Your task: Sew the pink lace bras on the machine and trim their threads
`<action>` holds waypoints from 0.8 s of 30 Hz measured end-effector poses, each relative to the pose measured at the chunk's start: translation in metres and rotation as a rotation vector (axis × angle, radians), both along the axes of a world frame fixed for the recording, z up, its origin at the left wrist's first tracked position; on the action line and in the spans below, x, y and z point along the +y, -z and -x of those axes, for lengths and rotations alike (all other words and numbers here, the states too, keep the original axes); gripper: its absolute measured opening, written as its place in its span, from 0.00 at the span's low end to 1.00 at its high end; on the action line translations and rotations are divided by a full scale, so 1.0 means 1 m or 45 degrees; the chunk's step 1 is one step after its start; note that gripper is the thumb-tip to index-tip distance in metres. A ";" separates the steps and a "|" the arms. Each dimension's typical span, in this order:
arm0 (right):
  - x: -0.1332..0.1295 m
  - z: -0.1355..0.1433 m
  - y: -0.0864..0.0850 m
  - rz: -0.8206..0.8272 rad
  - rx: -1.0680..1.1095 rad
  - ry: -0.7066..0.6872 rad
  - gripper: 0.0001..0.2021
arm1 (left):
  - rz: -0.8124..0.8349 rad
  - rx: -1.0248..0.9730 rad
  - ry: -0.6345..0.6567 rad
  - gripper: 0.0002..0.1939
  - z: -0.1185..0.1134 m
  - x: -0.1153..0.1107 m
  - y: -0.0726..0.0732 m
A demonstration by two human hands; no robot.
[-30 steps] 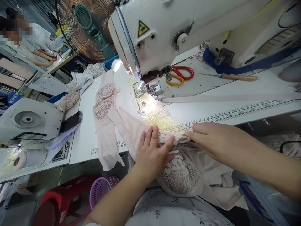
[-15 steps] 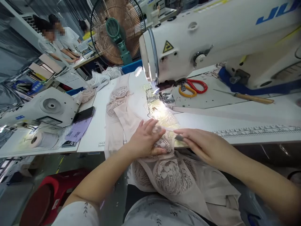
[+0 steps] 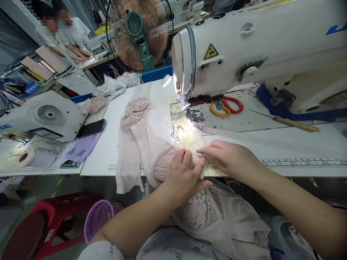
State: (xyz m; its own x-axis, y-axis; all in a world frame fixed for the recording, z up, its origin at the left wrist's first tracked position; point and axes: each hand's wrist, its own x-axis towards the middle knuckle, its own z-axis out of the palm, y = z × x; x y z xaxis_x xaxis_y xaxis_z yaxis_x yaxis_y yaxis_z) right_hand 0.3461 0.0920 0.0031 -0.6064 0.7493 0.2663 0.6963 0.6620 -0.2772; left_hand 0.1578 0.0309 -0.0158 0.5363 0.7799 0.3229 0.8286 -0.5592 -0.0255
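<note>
A pale pink lace garment [image 3: 202, 211] lies across my lap and over the table's front edge, with more of it spread to the left on the white tabletop. My left hand [image 3: 185, 177] rests on the lace with its fingers bent and pressed down at the fabric edge. Just right of it, my right hand [image 3: 223, 157] pinches a small dark metal tool [image 3: 200, 152] whose tip meets the fabric. Beyond both hands is the lit needle area of the white sewing machine [image 3: 217, 61], with clear plastic film [image 3: 187, 131] over its plate.
Red-handled scissors [image 3: 233, 104] and a wooden-handled awl [image 3: 296, 124] lie behind my right hand. A phone [image 3: 91, 128] and another machine [image 3: 48, 115] are at the left. A fan [image 3: 139, 34] stands behind. Below are a red stool [image 3: 65, 213] and a purple basket [image 3: 99, 218]. People work at the back left.
My left hand has shifted onto the lace nearer the right hand, its fingers drawn in. The lace cup at the table edge shows more. The head view has moved, bringing the purple basket into sight.
</note>
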 end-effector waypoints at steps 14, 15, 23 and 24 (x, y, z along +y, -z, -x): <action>-0.002 -0.015 -0.012 -0.150 -0.242 -0.149 0.11 | -0.050 -0.045 0.039 0.35 0.002 0.004 -0.001; -0.003 -0.019 -0.013 -0.166 -0.257 -0.150 0.11 | -0.055 -0.044 0.043 0.35 0.002 0.004 -0.002; -0.006 -0.019 -0.014 -0.135 -0.121 -0.086 0.13 | -0.047 -0.080 0.061 0.36 0.003 0.004 -0.003; -0.004 -0.017 -0.012 -0.087 -0.086 -0.057 0.13 | -0.035 -0.097 0.072 0.36 0.004 0.003 -0.003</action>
